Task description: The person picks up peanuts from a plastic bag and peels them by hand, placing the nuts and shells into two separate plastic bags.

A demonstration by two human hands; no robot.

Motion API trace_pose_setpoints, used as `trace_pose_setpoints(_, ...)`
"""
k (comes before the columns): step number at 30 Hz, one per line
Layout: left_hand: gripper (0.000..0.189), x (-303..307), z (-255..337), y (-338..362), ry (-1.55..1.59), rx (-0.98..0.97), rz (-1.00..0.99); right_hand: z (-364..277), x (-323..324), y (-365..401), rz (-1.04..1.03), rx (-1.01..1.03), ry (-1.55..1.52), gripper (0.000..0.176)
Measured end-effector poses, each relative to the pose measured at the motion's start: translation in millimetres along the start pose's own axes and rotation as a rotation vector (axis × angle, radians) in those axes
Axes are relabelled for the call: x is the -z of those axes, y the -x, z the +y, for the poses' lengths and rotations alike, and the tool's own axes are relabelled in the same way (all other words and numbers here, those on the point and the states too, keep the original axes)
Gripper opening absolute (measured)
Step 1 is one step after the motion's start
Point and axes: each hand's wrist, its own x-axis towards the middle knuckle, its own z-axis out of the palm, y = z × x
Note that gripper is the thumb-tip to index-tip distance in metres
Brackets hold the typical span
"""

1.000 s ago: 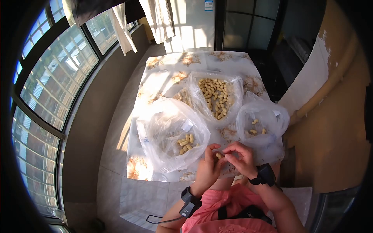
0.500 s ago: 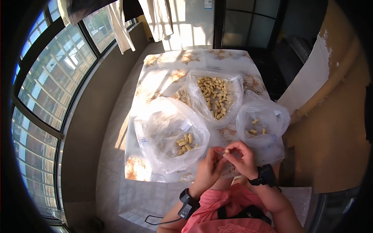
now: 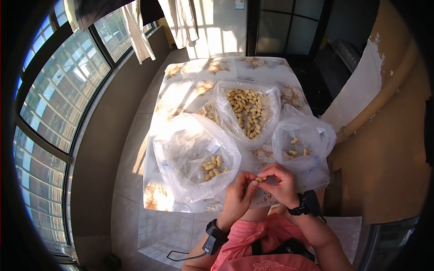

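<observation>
A tan peanut in its shell (image 3: 260, 179) lies crosswise between my two hands, above the near edge of the table. My left hand (image 3: 240, 192) pinches its left end with thumb and fingers. At its other end, the fingertips of my right hand (image 3: 281, 184) are closed on it. Left of my hands a clear plastic bag (image 3: 181, 180) stands open with several peanuts (image 3: 211, 167) inside. Beyond my hands a second bag (image 3: 221, 108) holds a large heap of peanuts (image 3: 248, 108). To the right, a smaller bag (image 3: 325, 135) contains a few peanuts (image 3: 294, 152).
The bags stand on a table with a floral cloth (image 3: 181, 92). A window with bars (image 3: 58, 104) runs along the left wall, and a brown board (image 3: 384, 171) stands at the right. A black cable (image 3: 185, 258) hangs from my left wrist device (image 3: 215, 235).
The peanut has turned so more of its length shows between my fingers. Both hands have shifted slightly left, and the whole view has moved a little too.
</observation>
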Motion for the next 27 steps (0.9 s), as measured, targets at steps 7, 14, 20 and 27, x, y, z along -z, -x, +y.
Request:
trace_pose_setpoints(7,0.012,-0.8,-5.3,-0.7,0.011,0.028,0.017,-1.4,-0.8,4.6,0.017,-0.095,-0.154,0.027)
trace_pose_setpoints(14,0.011,-1.5,-4.9,-1.2,0.004,0.023,0.035,-1.4,3.7,4.5,-0.03,-0.088,-0.192,0.024)
trace_pose_setpoints(20,0.014,-2.5,-7.5,-0.8,0.006,-0.023,0.043,-8.0,5.0,4.4,-0.024,-0.145,-0.268,0.021)
trace_pose_setpoints(27,0.013,-2.9,-7.6,-0.8,0.004,-0.04,0.05,-3.2,4.8,4.8,-0.048,-0.113,-0.257,0.02)
